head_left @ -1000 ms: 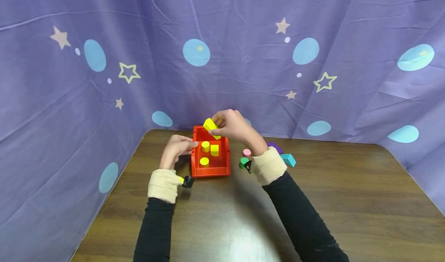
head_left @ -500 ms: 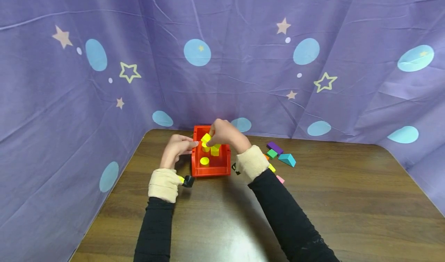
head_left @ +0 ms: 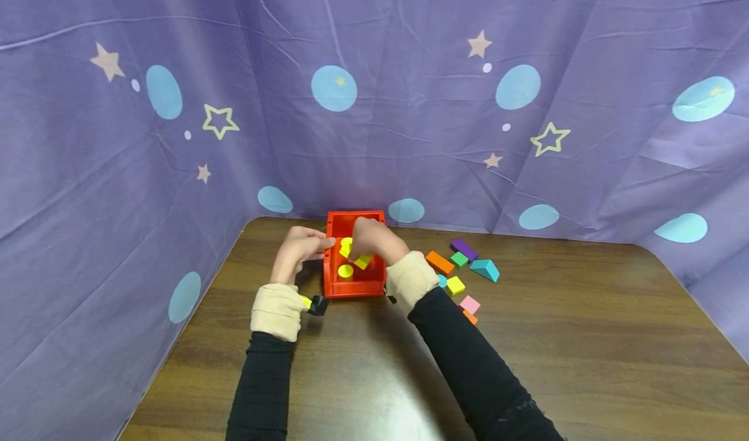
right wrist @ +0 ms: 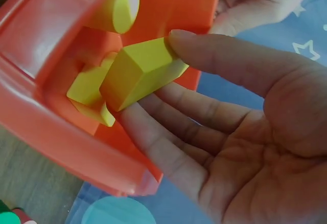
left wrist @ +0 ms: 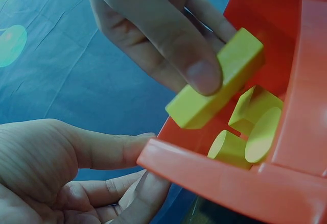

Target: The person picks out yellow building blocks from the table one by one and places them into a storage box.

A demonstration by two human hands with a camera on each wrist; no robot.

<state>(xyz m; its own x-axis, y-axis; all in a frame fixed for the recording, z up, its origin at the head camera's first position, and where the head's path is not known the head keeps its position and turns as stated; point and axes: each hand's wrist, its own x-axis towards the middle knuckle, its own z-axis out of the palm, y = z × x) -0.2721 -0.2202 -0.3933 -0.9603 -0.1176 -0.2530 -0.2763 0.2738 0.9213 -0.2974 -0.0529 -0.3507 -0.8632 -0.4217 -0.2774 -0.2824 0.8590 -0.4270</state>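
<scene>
A red open bin stands on the wooden table near the curtain. My left hand pinches its left rim between thumb and fingers. Over the bin, my right hand pinches a yellow rectangular block, thumb on one face and fingertips on the other. The block is tilted, low inside the bin's opening. Beneath it lie several yellow pieces: a cylinder at the front, another cylinder, and a cube. In the head view my right hand partly hides the held block.
Right of the bin lie loose blocks: orange, purple, green, a turquoise triangular block, yellow and pink. A purple patterned curtain hangs at the back and left of the table.
My right hand has come down and slightly toward me with the yellow block, from above the bin's back into it. The left hand keeps its hold on the rim.
</scene>
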